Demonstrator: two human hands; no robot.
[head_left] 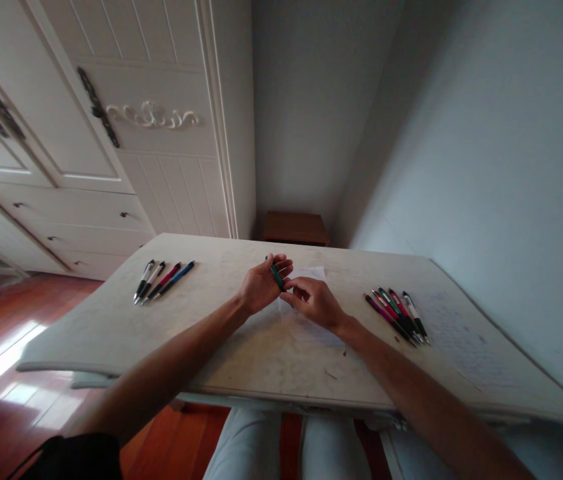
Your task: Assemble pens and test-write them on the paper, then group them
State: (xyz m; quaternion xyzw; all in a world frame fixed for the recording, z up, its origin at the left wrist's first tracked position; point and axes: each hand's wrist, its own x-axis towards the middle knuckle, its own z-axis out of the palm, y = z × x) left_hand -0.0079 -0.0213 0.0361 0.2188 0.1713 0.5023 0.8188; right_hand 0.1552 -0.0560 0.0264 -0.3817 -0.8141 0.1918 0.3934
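Observation:
A green pen (276,274) with a dark tip end lies tilted across my left hand (261,285), which is turned palm up. Its fingers curl loosely around the barrel. At the pen's lower end, my right hand (312,300) has its thumb and forefinger closed in a pinch, and the exact spot they grip is partly hidden. Both hands are raised over the white table, above a sheet of paper (311,330) that they partly cover.
Several pens (161,280) lie side by side at the left of the table (241,353). Another group of pens (398,313) lies at the right, beside a handwritten sheet (466,340). Small scraps (330,375) sit near the front edge. A wardrobe (181,133) and a wall stand close behind.

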